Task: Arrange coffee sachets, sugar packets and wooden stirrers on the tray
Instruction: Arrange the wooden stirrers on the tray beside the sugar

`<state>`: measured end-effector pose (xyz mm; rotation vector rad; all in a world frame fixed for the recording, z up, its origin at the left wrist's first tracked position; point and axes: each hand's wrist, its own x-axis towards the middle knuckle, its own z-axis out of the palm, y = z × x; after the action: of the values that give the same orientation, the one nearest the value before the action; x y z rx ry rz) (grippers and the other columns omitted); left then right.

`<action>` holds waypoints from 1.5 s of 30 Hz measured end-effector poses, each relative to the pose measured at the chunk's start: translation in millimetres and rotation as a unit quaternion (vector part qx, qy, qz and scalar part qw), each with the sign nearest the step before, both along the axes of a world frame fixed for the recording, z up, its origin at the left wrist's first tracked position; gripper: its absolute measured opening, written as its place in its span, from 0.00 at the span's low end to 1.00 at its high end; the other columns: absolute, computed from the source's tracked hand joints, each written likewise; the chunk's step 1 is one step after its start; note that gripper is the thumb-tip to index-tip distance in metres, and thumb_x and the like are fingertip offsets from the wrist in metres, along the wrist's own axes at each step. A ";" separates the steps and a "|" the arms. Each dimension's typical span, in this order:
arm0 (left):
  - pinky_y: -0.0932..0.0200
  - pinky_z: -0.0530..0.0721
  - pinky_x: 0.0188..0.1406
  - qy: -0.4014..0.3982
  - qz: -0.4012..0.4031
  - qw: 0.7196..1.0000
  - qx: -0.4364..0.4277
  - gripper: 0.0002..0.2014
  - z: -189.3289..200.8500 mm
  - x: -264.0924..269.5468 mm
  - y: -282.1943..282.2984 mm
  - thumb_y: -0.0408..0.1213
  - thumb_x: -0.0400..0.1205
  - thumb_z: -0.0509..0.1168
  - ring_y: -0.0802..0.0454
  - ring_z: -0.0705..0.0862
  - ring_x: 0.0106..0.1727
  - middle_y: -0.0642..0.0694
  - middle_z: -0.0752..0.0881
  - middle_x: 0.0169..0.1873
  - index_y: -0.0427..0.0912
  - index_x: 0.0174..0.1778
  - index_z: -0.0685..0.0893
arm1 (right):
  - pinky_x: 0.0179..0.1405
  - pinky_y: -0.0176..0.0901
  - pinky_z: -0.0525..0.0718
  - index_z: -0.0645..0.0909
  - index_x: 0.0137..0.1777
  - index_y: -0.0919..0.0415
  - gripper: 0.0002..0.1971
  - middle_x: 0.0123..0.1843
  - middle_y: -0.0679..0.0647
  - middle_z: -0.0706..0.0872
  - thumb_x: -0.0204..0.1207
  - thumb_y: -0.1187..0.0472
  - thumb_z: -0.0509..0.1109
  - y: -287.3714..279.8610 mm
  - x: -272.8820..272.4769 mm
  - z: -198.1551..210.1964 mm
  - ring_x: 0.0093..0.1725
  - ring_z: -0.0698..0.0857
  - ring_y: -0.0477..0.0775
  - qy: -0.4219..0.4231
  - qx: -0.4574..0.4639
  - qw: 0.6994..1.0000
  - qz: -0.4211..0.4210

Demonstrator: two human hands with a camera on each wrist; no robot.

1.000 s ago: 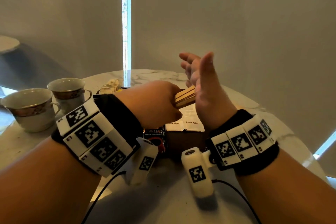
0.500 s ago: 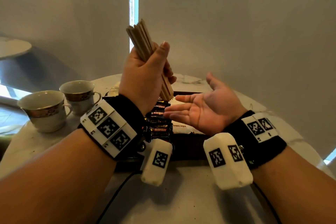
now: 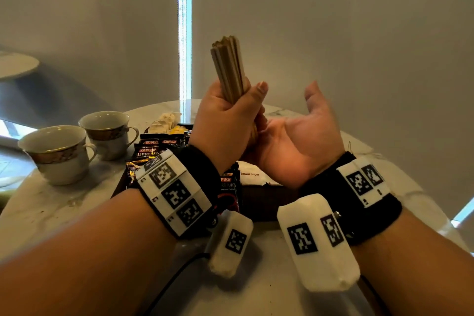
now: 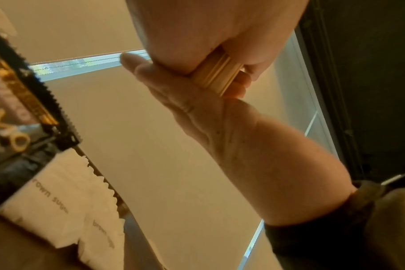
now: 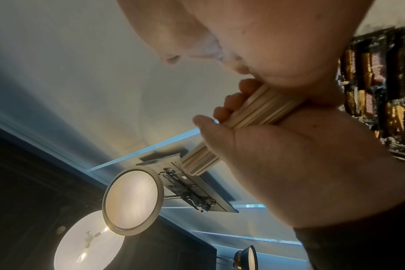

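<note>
Left hand: our left hand (image 3: 225, 120) is wrapped around a bundle of wooden stirrers (image 3: 229, 67), thumb laid across the front, holding it nearly upright above the tray.
Right hand: our right hand (image 3: 300, 136) lies palm-up and relaxed, fingers loosely spread, under the bundle's lower end; from the left wrist the sticks' ends appear to rest against that palm.
Stirrers: one bundle; we cannot count the single sticks, as they are packed tight.
Coffee sachets: dark Kopiko sachets (image 3: 154, 147) lie overlapping at the tray's left part; we make out at least four labels, the rest being hidden by our wrist.
Sugar packets: two white "brown sugar" packets (image 4: 58, 197) show from the left wrist, just beside the sachets.
Tray: one dark tray (image 3: 264, 200) on the marble table (image 3: 64, 208).
Cups: two teacups (image 3: 61, 152), side by side, left of the tray.
</note>
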<state>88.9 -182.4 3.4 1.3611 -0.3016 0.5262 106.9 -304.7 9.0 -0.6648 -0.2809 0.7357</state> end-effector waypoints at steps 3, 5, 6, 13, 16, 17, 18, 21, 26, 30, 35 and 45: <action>0.50 0.90 0.35 0.002 0.004 1.000 0.029 0.07 -1.6 0.1 0.2 0.36 0.87 0.67 0.47 0.83 0.32 0.43 0.80 0.31 0.38 0.48 0.76 | 0.76 0.74 0.68 0.67 0.78 0.72 0.57 0.73 0.75 0.78 0.70 0.18 0.54 -2.5 5.2 -4.1 0.75 0.74 0.79 -0.012 -0.012 1.000 -0.007; 0.52 0.89 0.34 0.011 0.012 0.999 0.047 0.08 -2.4 1.7 3.0 0.37 0.87 0.67 0.49 0.82 0.30 0.48 0.80 0.28 0.43 0.45 0.77 | 0.73 0.73 0.72 0.67 0.79 0.72 0.58 0.71 0.74 0.80 0.69 0.18 0.54 -1.7 7.3 -7.0 0.71 0.79 0.78 -0.010 -0.027 1.000 -0.010; 0.52 0.88 0.34 0.023 0.015 0.997 0.066 0.08 -2.3 2.7 4.8 0.39 0.87 0.68 0.50 0.81 0.30 0.49 0.80 0.27 0.44 0.45 0.77 | 0.71 0.73 0.74 0.67 0.79 0.72 0.58 0.68 0.74 0.83 0.69 0.17 0.53 -1.7 8.5 -7.4 0.67 0.82 0.78 -0.016 -0.048 0.999 -0.012; 0.69 0.80 0.23 0.130 0.023 0.908 0.398 0.07 9.9 -3.5 17.3 0.45 0.85 0.69 0.61 0.81 0.28 0.51 0.83 0.36 0.55 0.54 0.77 | 0.80 0.68 0.65 0.66 0.81 0.60 0.48 0.83 0.73 0.63 0.78 0.22 0.39 -27.7 18.2 16.6 0.83 0.64 0.74 -0.217 -0.235 0.887 -0.334; 0.70 0.75 0.28 0.130 0.025 0.857 0.498 0.06 13.5 -10.1 13.9 0.45 0.85 0.70 0.60 0.82 0.35 0.54 0.82 0.38 0.57 0.52 0.78 | 0.84 0.68 0.59 0.65 0.81 0.57 0.40 0.85 0.67 0.63 0.84 0.34 0.30 -31.4 9.7 27.3 0.85 0.62 0.66 -0.320 -0.252 0.807 -0.426; 0.68 0.74 0.31 0.128 0.025 0.845 0.518 0.06 14.2 -12.0 11.1 0.45 0.85 0.70 0.60 0.81 0.36 0.55 0.82 0.38 0.58 0.50 0.78 | 0.84 0.68 0.57 0.64 0.83 0.57 0.41 0.86 0.63 0.63 0.83 0.33 0.29 -28.3 7.1 26.8 0.85 0.61 0.63 -0.350 -0.258 0.797 -0.419; 0.67 0.73 0.34 0.126 0.025 0.837 0.532 0.06 14.2 -13.6 7.8 0.44 0.85 0.70 0.60 0.81 0.38 0.55 0.81 0.38 0.58 0.49 0.77 | 0.85 0.67 0.56 0.62 0.84 0.56 0.44 0.86 0.60 0.63 0.79 0.29 0.30 -23.5 5.2 23.5 0.86 0.61 0.59 -0.384 -0.278 0.787 -0.395; 0.66 0.72 0.36 0.122 0.025 0.821 0.557 0.07 13.8 -15.9 2.1 0.42 0.85 0.69 0.60 0.80 0.38 0.55 0.81 0.38 0.58 0.48 0.77 | 0.83 0.63 0.57 0.64 0.84 0.50 0.67 0.85 0.54 0.67 0.49 0.07 0.41 -10.4 4.6 11.3 0.85 0.63 0.54 -0.461 -0.385 0.737 -0.310; 0.66 0.73 0.35 0.115 0.034 0.811 0.572 0.12 15.6 -17.5 2.9 0.41 0.84 0.69 0.60 0.80 0.37 0.55 0.81 0.37 0.61 0.42 0.73 | 0.83 0.61 0.58 0.68 0.81 0.53 0.54 0.83 0.55 0.70 0.68 0.18 0.33 -24.3 5.8 17.0 0.83 0.65 0.53 -0.411 -0.323 0.770 -0.365; 0.66 0.71 0.32 0.104 0.042 0.802 0.587 0.09 14.5 -18.6 -0.4 0.40 0.84 0.68 0.59 0.79 0.35 0.54 0.81 0.36 0.56 0.42 0.77 | 0.81 0.64 0.59 0.74 0.74 0.42 0.61 0.80 0.55 0.74 0.46 0.06 0.45 -5.2 3.0 9.8 0.82 0.66 0.56 -0.437 -0.372 0.764 -0.295; 0.65 0.72 0.33 0.107 0.049 0.806 0.580 0.14 15.2 -15.8 2.5 0.39 0.84 0.69 0.59 0.80 0.35 0.54 0.81 0.36 0.60 0.38 0.73 | 0.79 0.59 0.62 0.68 0.82 0.50 0.56 0.82 0.56 0.71 0.64 0.14 0.33 -21.0 4.7 14.3 0.84 0.64 0.54 -0.421 -0.318 0.781 -0.335; 0.70 0.77 0.25 0.064 0.043 0.895 0.440 0.06 11.7 -6.6 11.5 0.39 0.84 0.70 0.63 0.81 0.27 0.53 0.82 0.31 0.55 0.46 0.80 | 0.71 0.64 0.78 0.71 0.77 0.62 0.50 0.75 0.71 0.76 0.74 0.20 0.41 -18.5 15.3 9.5 0.74 0.77 0.68 -0.244 -0.250 0.893 -0.285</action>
<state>82.3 -170.9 15.1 2.2909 -0.3945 0.3720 122.2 -323.2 18.5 -1.3594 -0.3350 0.0479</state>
